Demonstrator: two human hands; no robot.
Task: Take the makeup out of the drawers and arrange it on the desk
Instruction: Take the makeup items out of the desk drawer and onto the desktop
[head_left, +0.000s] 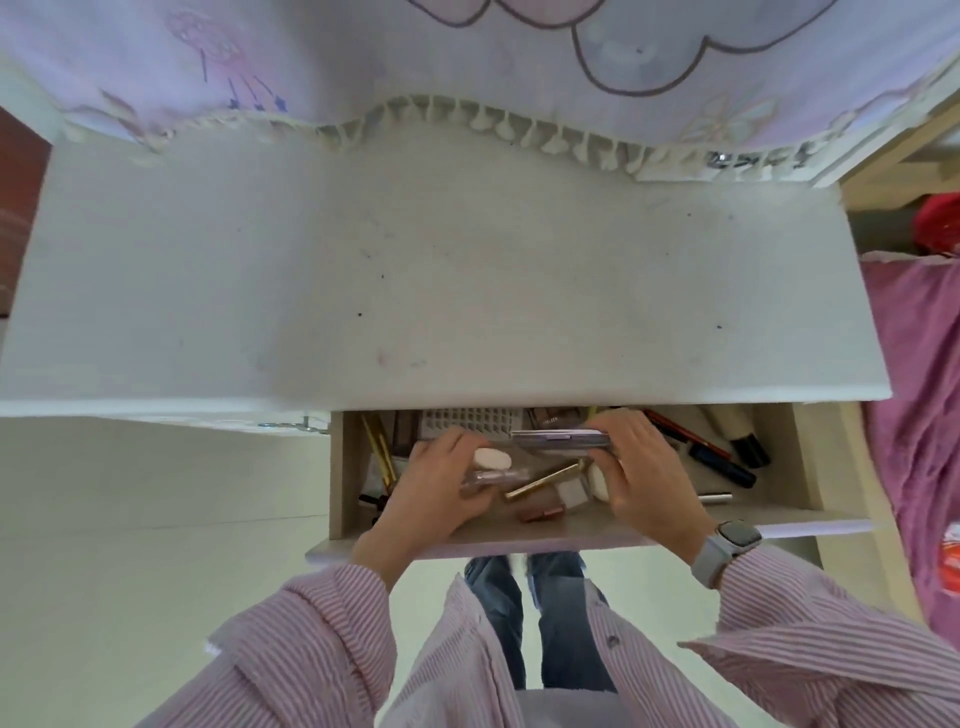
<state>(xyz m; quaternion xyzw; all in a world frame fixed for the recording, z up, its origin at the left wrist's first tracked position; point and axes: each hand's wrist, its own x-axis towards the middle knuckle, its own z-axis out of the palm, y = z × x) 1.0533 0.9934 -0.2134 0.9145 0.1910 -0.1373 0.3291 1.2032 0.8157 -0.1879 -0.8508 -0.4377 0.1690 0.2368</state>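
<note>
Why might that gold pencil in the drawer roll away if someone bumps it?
The gold pencil looks long, thin and round, so a nudge would probably roll it sideways. It seems stiff and light, easy to pinch. It lies loose in the drawer between the left hand and right hand, so other makeup would likely stop it soon.

fringed lilac cloth (467, 57), pink bedding (914, 395)

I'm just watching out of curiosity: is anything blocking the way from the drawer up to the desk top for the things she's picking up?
Nothing visible. The right hand grips a flat palette, the left hand a clear tube, both over the open drawer. The desk top just beyond shows only bare surface.
</note>
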